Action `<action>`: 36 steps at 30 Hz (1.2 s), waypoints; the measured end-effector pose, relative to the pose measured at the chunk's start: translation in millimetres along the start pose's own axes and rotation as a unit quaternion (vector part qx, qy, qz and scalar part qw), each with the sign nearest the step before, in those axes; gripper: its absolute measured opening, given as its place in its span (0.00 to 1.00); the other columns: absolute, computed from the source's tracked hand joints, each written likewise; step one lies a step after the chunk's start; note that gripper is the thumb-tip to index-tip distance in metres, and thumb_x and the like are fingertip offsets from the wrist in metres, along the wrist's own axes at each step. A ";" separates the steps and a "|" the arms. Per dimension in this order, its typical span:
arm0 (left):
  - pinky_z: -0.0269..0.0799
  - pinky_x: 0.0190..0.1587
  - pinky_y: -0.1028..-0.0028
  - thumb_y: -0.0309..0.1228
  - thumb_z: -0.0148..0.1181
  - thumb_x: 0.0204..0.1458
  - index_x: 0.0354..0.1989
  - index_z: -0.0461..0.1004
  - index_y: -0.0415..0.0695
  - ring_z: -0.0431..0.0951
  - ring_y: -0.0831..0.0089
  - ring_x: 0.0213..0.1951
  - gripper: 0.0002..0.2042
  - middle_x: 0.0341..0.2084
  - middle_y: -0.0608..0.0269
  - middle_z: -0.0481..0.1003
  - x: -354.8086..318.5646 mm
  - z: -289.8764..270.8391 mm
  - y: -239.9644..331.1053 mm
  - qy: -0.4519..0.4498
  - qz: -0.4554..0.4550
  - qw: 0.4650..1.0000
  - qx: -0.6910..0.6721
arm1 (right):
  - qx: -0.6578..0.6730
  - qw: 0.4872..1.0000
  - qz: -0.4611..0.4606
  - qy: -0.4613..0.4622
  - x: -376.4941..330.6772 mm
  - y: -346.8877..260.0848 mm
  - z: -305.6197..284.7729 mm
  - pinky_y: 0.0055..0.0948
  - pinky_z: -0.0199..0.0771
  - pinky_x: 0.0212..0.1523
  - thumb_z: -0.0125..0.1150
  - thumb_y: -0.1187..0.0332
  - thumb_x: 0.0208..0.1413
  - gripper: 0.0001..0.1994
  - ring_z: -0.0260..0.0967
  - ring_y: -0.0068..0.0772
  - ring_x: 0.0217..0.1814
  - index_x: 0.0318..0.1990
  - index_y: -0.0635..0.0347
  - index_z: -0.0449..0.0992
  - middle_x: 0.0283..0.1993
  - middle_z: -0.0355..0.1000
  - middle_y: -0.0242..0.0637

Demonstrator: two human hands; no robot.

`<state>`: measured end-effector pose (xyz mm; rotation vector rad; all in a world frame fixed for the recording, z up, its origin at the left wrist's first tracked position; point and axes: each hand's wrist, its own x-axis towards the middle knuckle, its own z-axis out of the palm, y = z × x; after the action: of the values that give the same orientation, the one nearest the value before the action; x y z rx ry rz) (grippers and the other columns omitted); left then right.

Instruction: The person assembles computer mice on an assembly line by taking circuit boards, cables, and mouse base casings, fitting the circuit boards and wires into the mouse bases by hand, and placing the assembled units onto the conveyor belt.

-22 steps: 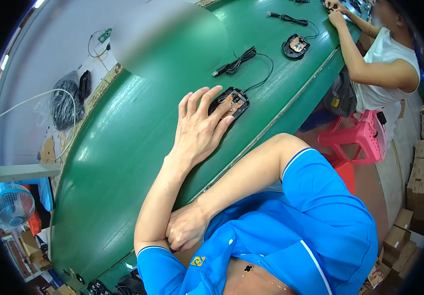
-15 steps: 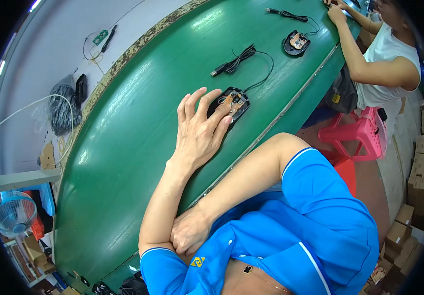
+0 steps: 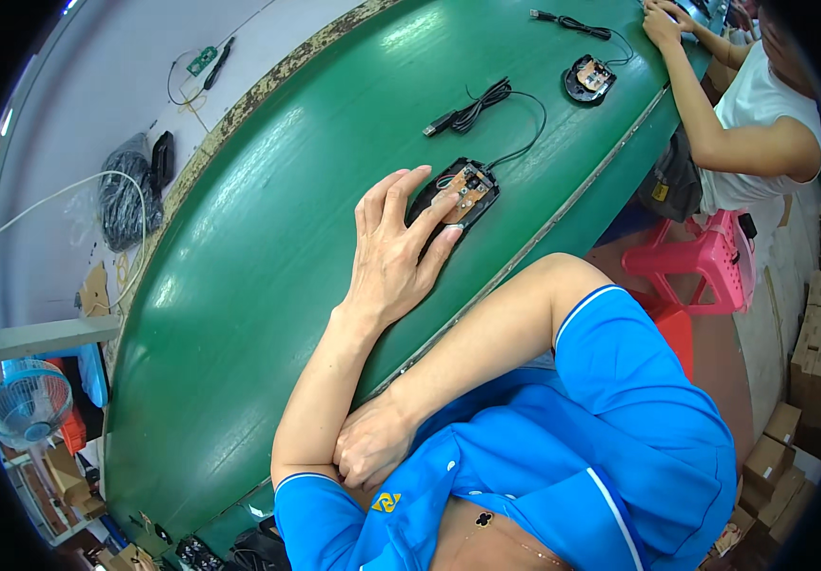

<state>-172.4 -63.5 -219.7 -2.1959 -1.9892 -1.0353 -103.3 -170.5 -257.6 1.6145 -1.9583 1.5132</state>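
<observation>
An opened black computer mouse [image 3: 475, 197] lies on the green work surface [image 3: 267, 257], its brown circuit board bare and its cable bundled beyond it. My left hand [image 3: 396, 233] reaches over it with fingers spread. The index fingertip rests on the board and the thumb touches the near edge; the other fingers stretch past the mouse's left side. My right arm is folded across my body. Its hand [image 3: 377, 445] is curled closed against the inside of my left elbow, with nothing visible in it. Farther along lies a second opened mouse [image 3: 589, 80] with its own bundled cable.
A co-worker [image 3: 762, 124] in a white top sits at the far right, hands at the surface, by a pink stool [image 3: 696, 266]. To the left are a dark plastic bag [image 3: 128, 195], a small green circuit board [image 3: 203, 61] and a fan [image 3: 29, 402]. Cardboard boxes [image 3: 772, 457] stand lower right.
Both mice and their cables have shifted right and slightly up in the picture. My left hand has moved along with the nearer mouse, its fingers still on it. My right hand stays folded.
</observation>
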 end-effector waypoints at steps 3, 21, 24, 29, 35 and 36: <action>0.60 0.65 0.56 0.35 0.62 0.62 0.55 0.80 0.47 0.65 0.54 0.64 0.15 0.65 0.54 0.66 -2.4 -3.8 -1.9 0.039 0.006 0.999 -0.017 | 0.008 0.999 -0.012 0.034 0.9 1.7 5.2 0.48 0.78 0.36 0.62 0.65 0.58 0.11 0.76 0.56 0.34 0.29 0.62 0.80 0.31 0.81 0.46; 0.61 0.28 0.83 0.21 0.55 0.64 0.50 0.80 0.38 0.68 0.81 0.23 0.09 0.24 0.65 0.73 -132.2 -102.1 15.4 0.268 -0.386 0.816 -0.338 | 0.225 0.952 0.170 0.123 2.8 -22.7 -34.2 0.28 0.70 0.28 0.62 0.75 0.61 0.09 0.67 0.34 0.26 0.27 0.59 0.79 0.25 0.74 0.35; 0.56 0.25 0.83 0.26 0.53 0.67 0.51 0.78 0.35 0.61 0.82 0.21 0.11 0.23 0.65 0.71 -135.0 -103.7 0.1 0.293 -0.303 0.638 -0.644 | 0.379 0.844 0.305 0.223 -0.4 -25.9 -51.1 0.25 0.64 0.24 0.59 0.70 0.64 0.15 0.63 0.27 0.22 0.23 0.60 0.78 0.22 0.72 0.33; 0.62 0.30 0.82 0.30 0.52 0.68 0.51 0.78 0.34 0.65 0.81 0.24 0.13 0.25 0.62 0.73 -139.8 -111.4 1.2 0.300 -0.268 0.601 -0.691 | 0.060 0.950 0.154 0.264 -5.5 -8.7 -82.2 0.32 0.60 0.29 0.55 0.74 0.57 0.15 0.53 0.37 0.19 0.17 0.55 0.68 0.18 0.63 0.34; 0.70 0.40 0.78 0.31 0.51 0.69 0.49 0.79 0.33 0.72 0.77 0.32 0.14 0.29 0.59 0.76 -124.0 -108.5 1.9 0.324 -0.289 0.688 -0.582 | -0.328 0.915 0.098 0.213 -3.1 7.2 -87.9 0.33 0.64 0.41 0.67 0.67 0.54 0.12 0.59 0.32 0.30 0.21 0.52 0.72 0.25 0.67 0.28; 0.71 0.42 0.77 0.32 0.50 0.69 0.48 0.80 0.33 0.73 0.77 0.33 0.15 0.29 0.59 0.77 -122.7 -109.1 0.7 0.322 -0.291 0.697 -0.570 | -0.357 0.903 0.109 0.212 -3.8 8.5 -87.6 0.34 0.62 0.43 0.67 0.67 0.55 0.12 0.59 0.32 0.31 0.21 0.52 0.73 0.26 0.67 0.28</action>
<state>-219.4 -218.2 -190.9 -0.7715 -1.7798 -3.1850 -146.6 -101.3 -224.5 0.7170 -2.1054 0.9029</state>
